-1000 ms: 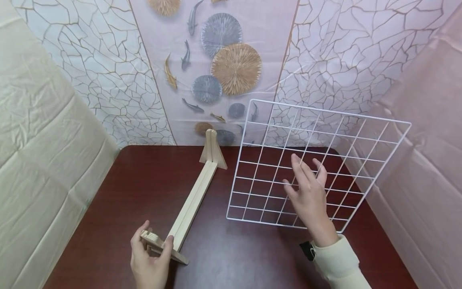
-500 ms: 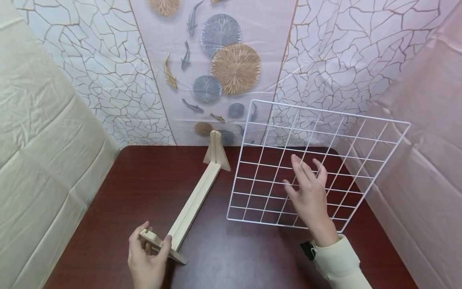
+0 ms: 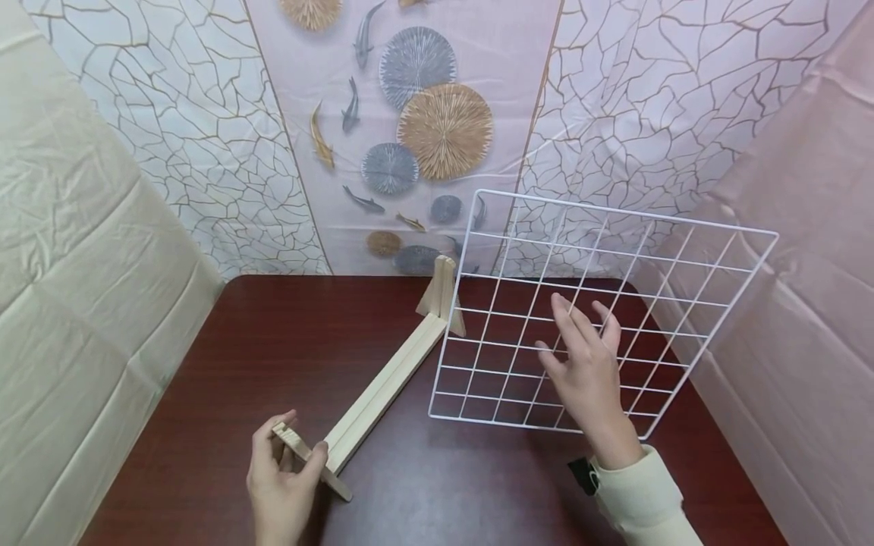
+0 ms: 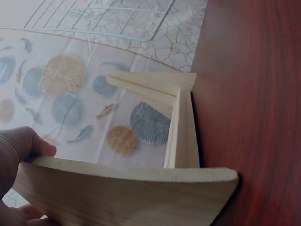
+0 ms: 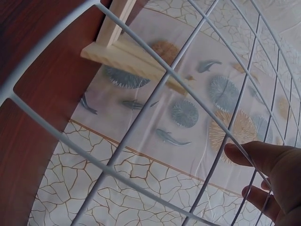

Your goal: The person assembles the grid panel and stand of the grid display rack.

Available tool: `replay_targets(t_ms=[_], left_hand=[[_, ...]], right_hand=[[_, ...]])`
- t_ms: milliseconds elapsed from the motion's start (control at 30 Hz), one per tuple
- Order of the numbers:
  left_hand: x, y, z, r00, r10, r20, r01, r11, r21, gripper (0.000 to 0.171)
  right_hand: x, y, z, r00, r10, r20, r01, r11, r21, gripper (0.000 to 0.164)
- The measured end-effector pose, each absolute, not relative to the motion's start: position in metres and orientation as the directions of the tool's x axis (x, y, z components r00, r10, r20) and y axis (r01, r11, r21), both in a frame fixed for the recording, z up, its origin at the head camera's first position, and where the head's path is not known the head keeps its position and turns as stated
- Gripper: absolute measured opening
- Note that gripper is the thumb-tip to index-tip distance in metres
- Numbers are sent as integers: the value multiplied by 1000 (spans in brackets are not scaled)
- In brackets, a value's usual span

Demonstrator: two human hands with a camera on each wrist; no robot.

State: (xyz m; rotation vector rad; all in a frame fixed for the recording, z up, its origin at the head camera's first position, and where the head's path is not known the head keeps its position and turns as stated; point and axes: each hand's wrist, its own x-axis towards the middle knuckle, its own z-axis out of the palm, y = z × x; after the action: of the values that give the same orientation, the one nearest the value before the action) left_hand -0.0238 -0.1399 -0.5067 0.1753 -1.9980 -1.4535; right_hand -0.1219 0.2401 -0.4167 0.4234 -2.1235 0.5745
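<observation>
Apparently stand [image 3: 385,390] was light, stiff wood, best held by ends; L hand [image 3: 283,485] pinched one. R hand [image 3: 586,371] was spread at grid [image 5: 168,70], prob. springy, best by rim.

Worktop [image 3: 478,485]: room to pass left of the wooden stand [image 3: 388,392], also in front, between the left hand [image 3: 278,474] and right hand [image 3: 586,375]. Obstacle: tilted wire grid [image 3: 529,315] across the right side. Its left edge overlaps the stand's far end in head view; gap there unreadable. Cloth wall [image 3: 437,114] bounds rear.
</observation>
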Motion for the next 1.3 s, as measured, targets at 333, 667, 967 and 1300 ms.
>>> replay_targets(t_ms=[333, 667, 967, 1300], left_hand=[[-39, -136, -508, -837, -366, 407, 335, 246, 910, 61], [-55, -130, -510, -866, -294, 404, 356, 204, 912, 60], [-67, -139, -511, -889, -209, 408, 379, 168, 910, 61], [-81, -143, -506, -931, -100, 350, 332, 161, 930, 64]], right_hand=[[-121, 242, -416, -572, -116, 812, -498, 836, -232, 76], [-121, 240, -417, -564, -118, 817, -509, 829, -232, 77], [-120, 239, -416, -557, -114, 822, -519, 821, -238, 79], [-119, 236, -410, -554, -123, 823, -521, 822, -229, 77]])
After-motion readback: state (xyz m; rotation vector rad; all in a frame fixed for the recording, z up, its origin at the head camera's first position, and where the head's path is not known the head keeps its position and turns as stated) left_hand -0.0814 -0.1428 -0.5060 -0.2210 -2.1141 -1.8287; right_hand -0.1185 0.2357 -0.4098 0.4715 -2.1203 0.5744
